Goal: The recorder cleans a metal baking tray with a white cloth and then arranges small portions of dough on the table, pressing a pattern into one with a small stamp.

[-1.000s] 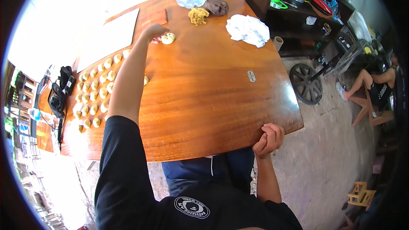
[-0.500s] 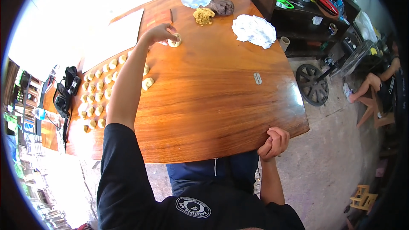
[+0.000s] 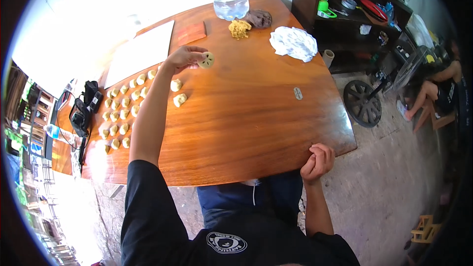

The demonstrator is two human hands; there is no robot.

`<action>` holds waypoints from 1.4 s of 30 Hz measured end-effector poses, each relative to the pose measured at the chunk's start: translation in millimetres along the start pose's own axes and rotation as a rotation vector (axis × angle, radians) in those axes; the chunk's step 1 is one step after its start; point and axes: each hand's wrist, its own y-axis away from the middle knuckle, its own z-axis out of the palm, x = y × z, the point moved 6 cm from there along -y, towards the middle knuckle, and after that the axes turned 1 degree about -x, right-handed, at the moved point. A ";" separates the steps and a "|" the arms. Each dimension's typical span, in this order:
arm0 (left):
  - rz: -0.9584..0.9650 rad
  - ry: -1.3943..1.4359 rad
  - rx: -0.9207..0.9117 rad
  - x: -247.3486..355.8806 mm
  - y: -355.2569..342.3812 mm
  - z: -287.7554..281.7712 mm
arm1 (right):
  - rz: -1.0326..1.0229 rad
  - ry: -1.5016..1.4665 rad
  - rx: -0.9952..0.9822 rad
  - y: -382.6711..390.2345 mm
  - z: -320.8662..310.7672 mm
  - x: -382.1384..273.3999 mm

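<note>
Over the far part of the wooden table (image 3: 246, 113), my left hand (image 3: 186, 59) is closed, pinching a pale round disc (image 3: 207, 60) with dark petal-shaped marks on its face. The disc is tilted toward me. Beside and under my left forearm, rows of small pale dough balls (image 3: 125, 102) lie on the table, some hidden by the arm. Two more dough pieces, one a lumpy dough ball (image 3: 180, 100), sit just right of the forearm. My right hand (image 3: 318, 161) rests at the near right table edge, its fingers loosely curled with nothing visible in them.
At the far side stand a clear water container (image 3: 230, 7), a yellow crumbly lump (image 3: 240, 28), a dark brown lump (image 3: 260, 18) and a crumpled white cloth (image 3: 294, 44). A white board (image 3: 140, 51) and reddish board (image 3: 192, 33) lie far left, black straps (image 3: 81, 113) at left. Another person sits far right.
My left hand has turned the round disc so its marked face shows. The view has shifted, so the table appears slightly lower. My right hand stays at the edge.
</note>
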 end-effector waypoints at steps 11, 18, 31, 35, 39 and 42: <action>-0.201 0.214 -0.434 -5.6 129.6 155.9 | 0.066 0.003 -0.041 -12.7 7.8 0.4; 0.071 -0.239 -0.365 -20.7 139.8 178.7 | 0.585 -0.217 -0.186 -32.1 19.9 7.3; 0.393 -0.499 0.440 -27.7 217.4 215.7 | 0.528 -0.060 -0.574 -92.8 88.4 32.3; 0.415 -0.673 0.432 -22.8 212.5 227.0 | 0.544 0.179 -0.563 -109.3 111.2 63.0; 0.435 -0.754 0.413 -26.8 209.5 228.3 | 0.476 0.343 -0.639 -116.7 127.7 59.8; 0.443 -0.734 0.434 -27.6 210.4 225.6 | 0.581 0.335 -0.747 -121.0 133.7 47.6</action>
